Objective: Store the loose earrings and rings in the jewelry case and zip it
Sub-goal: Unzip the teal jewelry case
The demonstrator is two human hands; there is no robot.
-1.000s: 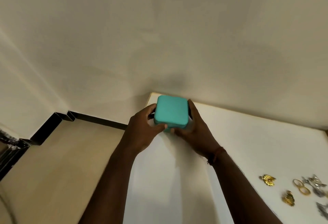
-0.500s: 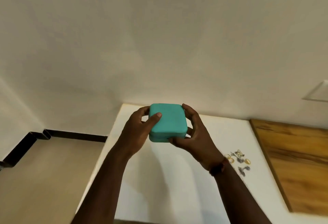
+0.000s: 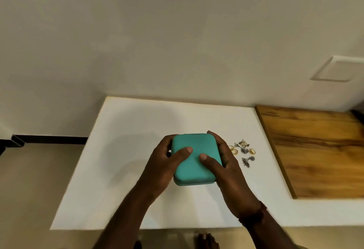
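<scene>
A closed teal jewelry case (image 3: 194,167) is held over the middle of the white table (image 3: 122,170). My left hand (image 3: 164,165) grips its left side with the thumb on the lid. My right hand (image 3: 226,172) grips its right side, thumb also on the lid. Just right of the case, loose jewelry lies on the table: gold rings (image 3: 233,149), another gold ring (image 3: 252,151), and silver earrings (image 3: 242,144) with one more silver pair (image 3: 247,161) nearer to me. I cannot see the zip.
A wooden board (image 3: 315,150) covers the table's right part. The table's back edge meets a plain wall with a white wall plate (image 3: 334,69). A beige floor with a black skirting strip (image 3: 49,140) lies to the left. A foot (image 3: 206,241) shows below the table's front edge.
Both hands have brought the case nearer to me and lower, over the table's middle. The view has swung right and down, showing more of the table, jewelry and wooden board.
</scene>
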